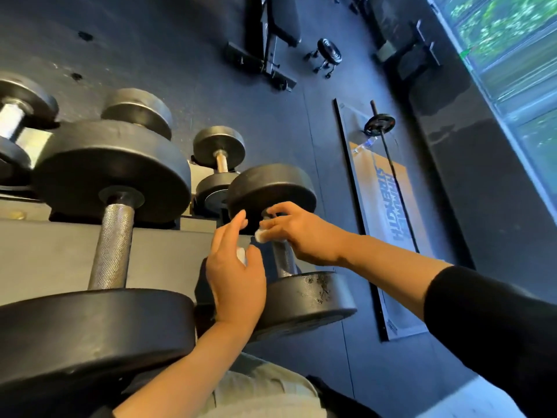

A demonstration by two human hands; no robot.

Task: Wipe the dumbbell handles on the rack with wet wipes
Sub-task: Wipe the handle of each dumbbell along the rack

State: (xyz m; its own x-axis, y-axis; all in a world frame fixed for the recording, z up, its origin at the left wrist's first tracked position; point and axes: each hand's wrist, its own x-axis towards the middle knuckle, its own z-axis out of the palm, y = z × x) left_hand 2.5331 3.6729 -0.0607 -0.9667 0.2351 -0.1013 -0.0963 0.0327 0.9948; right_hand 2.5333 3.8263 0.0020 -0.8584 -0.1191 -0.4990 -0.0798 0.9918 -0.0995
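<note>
A black dumbbell (304, 300) lies on the grey rack (54, 254), its knurled steel handle (283, 262) partly covered by my hands. My right hand (301, 233) pinches a small white wet wipe (259, 235) against the top of that handle, just under the far weight head (271, 188). My left hand (235, 276) is beside the handle on its left, fingers mostly straight, with a bit of white wipe (242, 255) showing between thumb and fingers. A bigger dumbbell with a long knurled handle (113, 245) sits to the left.
More dumbbells (218, 159) rest on a lower row of the rack. Beyond on the dark floor are a bench (271, 40), a rolling stool (328, 52) and a barbell (379, 128) on an orange and grey mat (388, 206). Windows run along the right.
</note>
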